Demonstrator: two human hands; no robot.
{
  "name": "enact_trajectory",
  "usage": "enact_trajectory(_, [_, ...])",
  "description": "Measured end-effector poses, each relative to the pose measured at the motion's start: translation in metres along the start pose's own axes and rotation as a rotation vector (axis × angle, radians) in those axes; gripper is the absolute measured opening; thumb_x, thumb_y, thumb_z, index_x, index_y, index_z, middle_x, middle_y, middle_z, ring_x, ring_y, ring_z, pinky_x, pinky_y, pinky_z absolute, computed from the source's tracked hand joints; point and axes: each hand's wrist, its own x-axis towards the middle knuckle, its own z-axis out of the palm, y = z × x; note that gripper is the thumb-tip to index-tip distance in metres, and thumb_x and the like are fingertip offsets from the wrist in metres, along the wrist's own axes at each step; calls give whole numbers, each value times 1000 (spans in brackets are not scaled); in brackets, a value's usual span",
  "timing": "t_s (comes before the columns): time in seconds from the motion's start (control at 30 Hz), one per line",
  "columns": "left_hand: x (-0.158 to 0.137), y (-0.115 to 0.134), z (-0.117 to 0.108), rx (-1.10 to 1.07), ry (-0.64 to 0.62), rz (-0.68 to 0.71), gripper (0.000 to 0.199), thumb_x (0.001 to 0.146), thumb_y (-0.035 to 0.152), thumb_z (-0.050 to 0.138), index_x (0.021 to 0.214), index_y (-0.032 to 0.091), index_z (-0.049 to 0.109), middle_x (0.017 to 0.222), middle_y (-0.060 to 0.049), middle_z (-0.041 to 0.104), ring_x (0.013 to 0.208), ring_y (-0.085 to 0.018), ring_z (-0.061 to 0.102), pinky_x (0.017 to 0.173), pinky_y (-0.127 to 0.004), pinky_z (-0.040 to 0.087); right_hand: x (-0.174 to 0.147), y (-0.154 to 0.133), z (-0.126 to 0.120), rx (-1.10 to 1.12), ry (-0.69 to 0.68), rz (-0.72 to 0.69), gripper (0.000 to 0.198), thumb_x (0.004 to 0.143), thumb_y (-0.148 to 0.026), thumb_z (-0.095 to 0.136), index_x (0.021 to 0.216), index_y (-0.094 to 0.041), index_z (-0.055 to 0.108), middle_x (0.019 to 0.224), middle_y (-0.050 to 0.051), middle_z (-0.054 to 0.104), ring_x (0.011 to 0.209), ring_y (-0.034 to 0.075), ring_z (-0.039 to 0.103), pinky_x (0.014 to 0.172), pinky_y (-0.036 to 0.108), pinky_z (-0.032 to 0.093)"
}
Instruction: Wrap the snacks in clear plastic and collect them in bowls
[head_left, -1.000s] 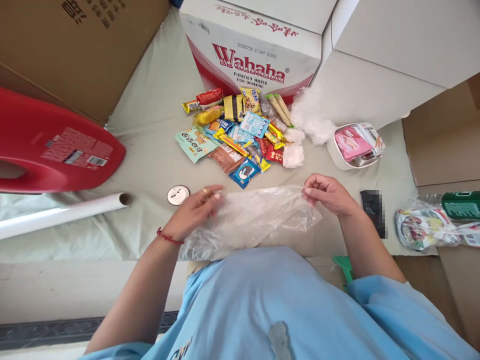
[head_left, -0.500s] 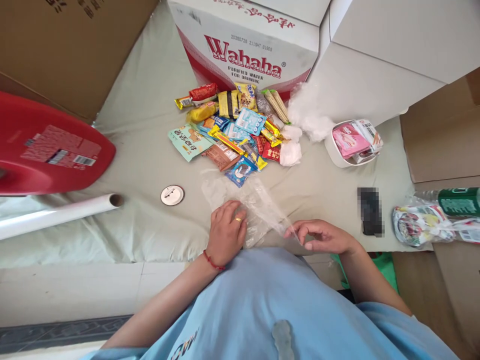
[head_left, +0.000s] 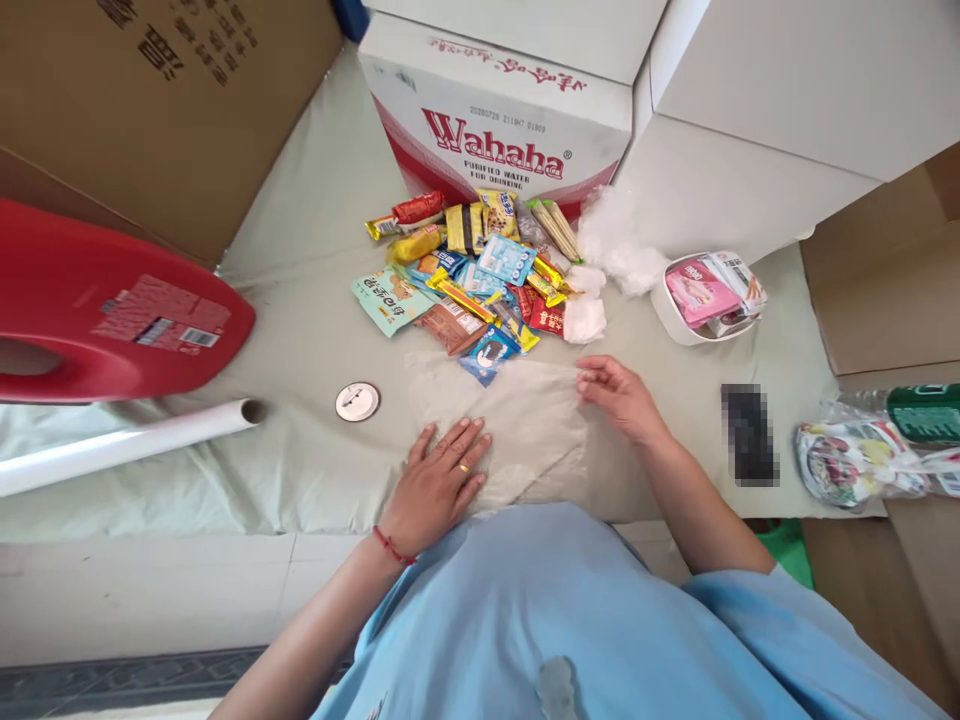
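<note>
A clear plastic bag (head_left: 536, 425) lies spread on the cloth in front of me. My left hand (head_left: 439, 470) rests flat on its left side, fingers spread, with a gold ring and a red bracelet. At the bag's upper right corner, my right hand (head_left: 611, 395) has its thumb and fingers closed on the edge. Just beyond the bag is a heap of wrapped snacks (head_left: 465, 280). A blue snack packet (head_left: 487, 352) at the near side of that heap touches or overlaps the bag's far edge.
Behind the snacks stands a Wahaha carton (head_left: 495, 130). At left are a red jug (head_left: 112, 300), a white tube (head_left: 142, 440) and a round badge (head_left: 358, 401). To the right sit a white container (head_left: 675, 315), a pixelated dark object (head_left: 750, 435) and a wrapped package (head_left: 847, 455).
My right hand has moved up and away from me, drawing the bag's right side out flatter. My left hand has shifted slightly left and its fingers have spread. The view has tilted a little.
</note>
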Motion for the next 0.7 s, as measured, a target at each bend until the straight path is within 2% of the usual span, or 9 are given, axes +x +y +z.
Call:
enact_trajectory(0.13, [-3, -12, -16, -113, 46, 56, 49, 103, 37, 54, 150, 25, 56, 164, -11, 48, 154, -28, 42, 128, -53, 24, -7, -3, -47, -368, 117, -64, 36, 77, -43, 78, 105, -22, 71, 92, 3, 71, 83, 17, 65, 79, 33, 55])
enact_trajectory(0.2, [4, -10, -30, -190, 163, 13, 35, 102, 32, 55, 134, 24, 67, 154, -11, 60, 152, -29, 44, 124, -53, 33, -12, -5, -60, -507, 194, -70, 36, 79, -45, 75, 106, -21, 72, 95, 5, 73, 85, 19, 67, 81, 35, 54])
enact_trajectory(0.3, [23, 1, -48, -244, 435, -175, 21, 102, 22, 53, 107, 22, 73, 116, -8, 78, 130, -25, 62, 110, -46, 47, -12, -19, -55, -600, 265, -130, 33, 87, -48, 67, 104, -20, 73, 92, 6, 75, 79, 19, 66, 76, 34, 53])
enact_trajectory(0.37, [38, 9, -49, -219, 524, -267, 20, 103, 22, 52, 99, 21, 72, 101, -7, 78, 115, -24, 67, 103, -43, 51, -1, -35, -33, -657, 200, -220, 29, 92, -45, 63, 103, -20, 72, 89, 5, 75, 76, 18, 66, 73, 32, 52])
enact_trajectory(0.4, [44, 13, -46, -187, 508, -283, 22, 103, 24, 52, 99, 20, 73, 102, -8, 78, 115, -25, 67, 103, -45, 50, 9, -43, -16, -708, 141, -283, 27, 95, -42, 61, 102, -20, 73, 90, 5, 75, 78, 18, 67, 74, 32, 52])
enact_trajectory(0.5, [54, 22, -21, -45, 302, -252, 30, 104, 30, 50, 117, 17, 73, 131, -14, 74, 134, -33, 60, 114, -56, 41, 46, -65, 50, -975, -68, -433, 27, 103, -33, 50, 104, -18, 73, 105, 9, 77, 96, 21, 70, 89, 33, 52])
enact_trajectory(0.53, [54, 24, -11, 3, 229, -239, 36, 104, 31, 49, 129, 15, 70, 144, -17, 67, 142, -35, 54, 119, -60, 35, 59, -70, 75, -1089, -102, -411, 33, 106, -35, 45, 102, -18, 73, 106, 11, 77, 100, 23, 71, 90, 34, 53])
enact_trajectory(0.6, [50, 28, 6, 73, 135, -224, 48, 106, 34, 46, 148, 13, 57, 161, -19, 49, 151, -36, 44, 124, -64, 25, 82, -73, 121, -1273, -96, -325, 43, 107, -47, 43, 116, -15, 71, 119, 18, 74, 107, 30, 71, 90, 40, 55])
enact_trajectory(0.7, [43, 30, 17, 124, 73, -227, 56, 108, 37, 39, 158, 14, 45, 168, -17, 38, 156, -33, 38, 128, -63, 17, 106, -68, 171, -1390, -145, -304, 64, 99, -60, 56, 136, -8, 62, 129, 26, 68, 114, 36, 69, 91, 44, 56])
